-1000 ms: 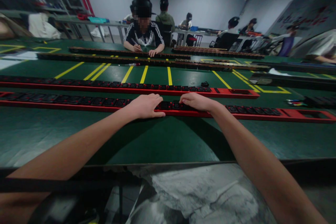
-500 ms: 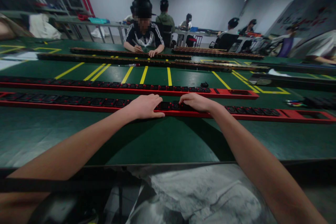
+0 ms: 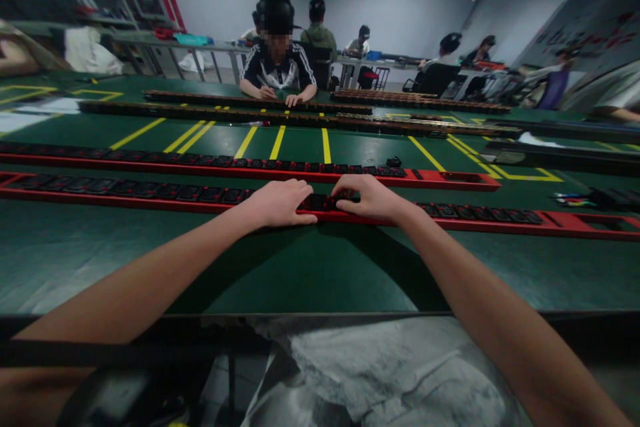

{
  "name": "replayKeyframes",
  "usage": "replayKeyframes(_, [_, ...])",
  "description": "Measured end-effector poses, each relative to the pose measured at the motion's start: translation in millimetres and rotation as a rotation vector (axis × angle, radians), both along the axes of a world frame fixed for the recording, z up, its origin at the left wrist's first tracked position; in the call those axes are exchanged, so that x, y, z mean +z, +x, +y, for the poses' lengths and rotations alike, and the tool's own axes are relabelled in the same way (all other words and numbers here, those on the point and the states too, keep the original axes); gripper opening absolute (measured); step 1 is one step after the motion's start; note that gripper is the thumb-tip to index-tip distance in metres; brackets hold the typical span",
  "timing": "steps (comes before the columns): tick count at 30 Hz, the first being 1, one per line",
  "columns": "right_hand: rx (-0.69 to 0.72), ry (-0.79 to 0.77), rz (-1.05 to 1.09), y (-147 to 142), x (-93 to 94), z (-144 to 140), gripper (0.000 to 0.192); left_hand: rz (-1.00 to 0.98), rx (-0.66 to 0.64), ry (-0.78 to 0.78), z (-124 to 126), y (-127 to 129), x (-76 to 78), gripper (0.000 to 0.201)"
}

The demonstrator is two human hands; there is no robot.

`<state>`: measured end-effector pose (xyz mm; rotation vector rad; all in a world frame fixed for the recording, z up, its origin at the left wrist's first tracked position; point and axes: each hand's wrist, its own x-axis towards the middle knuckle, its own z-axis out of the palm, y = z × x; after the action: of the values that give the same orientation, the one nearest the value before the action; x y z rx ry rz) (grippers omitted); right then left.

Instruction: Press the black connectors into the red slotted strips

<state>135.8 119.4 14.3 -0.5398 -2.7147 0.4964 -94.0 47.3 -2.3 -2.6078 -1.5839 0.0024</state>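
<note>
A long red strip lined with black sockets lies across the green table, nearest to me. My left hand rests palm down on it near the middle, fingers over the sockets. My right hand lies on the same strip just to the right, fingers bent over a socket between the two hands. Whether either hand grips anything is hidden by the fingers. A second red strip runs parallel just behind, with one loose black socket on it.
The green table has yellow lines. Darker strips lie further back, where a person in a black jacket sits opposite. More people sit at benches behind. Coloured pens lie at the right. The table's front edge is close to my lap.
My right hand has slid a little left along the near strip, closer to my left hand. The view has shifted slightly right.
</note>
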Motion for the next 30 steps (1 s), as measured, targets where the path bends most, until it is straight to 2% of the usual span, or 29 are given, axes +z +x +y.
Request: replayKeyframes(30, [0.000, 0.006, -0.048, -1.5, 0.1, -2.0, 0.031, 0.011, -0.016, 0.016, 0.6, -2.7, -2.9, 0.058])
